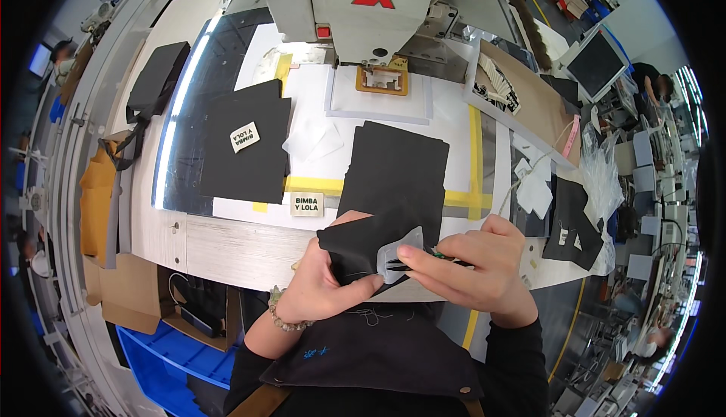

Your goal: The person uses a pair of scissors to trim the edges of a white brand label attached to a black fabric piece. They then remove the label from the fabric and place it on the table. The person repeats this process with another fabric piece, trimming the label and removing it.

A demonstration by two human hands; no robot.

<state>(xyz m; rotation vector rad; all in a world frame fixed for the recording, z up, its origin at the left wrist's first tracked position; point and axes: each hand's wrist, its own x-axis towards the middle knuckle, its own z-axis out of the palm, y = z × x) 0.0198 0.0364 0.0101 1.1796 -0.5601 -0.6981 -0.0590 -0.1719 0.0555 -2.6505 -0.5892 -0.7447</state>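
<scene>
My left hand (321, 285) is closed on a folded black fabric piece (354, 244), held above the table's near edge. A whitish, translucent patch (403, 251) lies against that piece. My right hand (480, 269) grips a small dark two-pronged tool (454, 257) with a bit of green on it, like thread snips; its tips reach the patch. Just beyond my hands lies a stack of black panels (397, 164). A small cream label (307, 204) with dark lettering sits to its left. Another cream label (244, 137) rests on more black panels (246, 167) farther left.
A sewing machine head (370, 9) stands at the back, over a yellow-framed clamp (382, 80). At the right are a cardboard tray (522, 103) and a black cut piece (571, 224). A blue bin (162, 368) and an open carton (128, 307) stand below left.
</scene>
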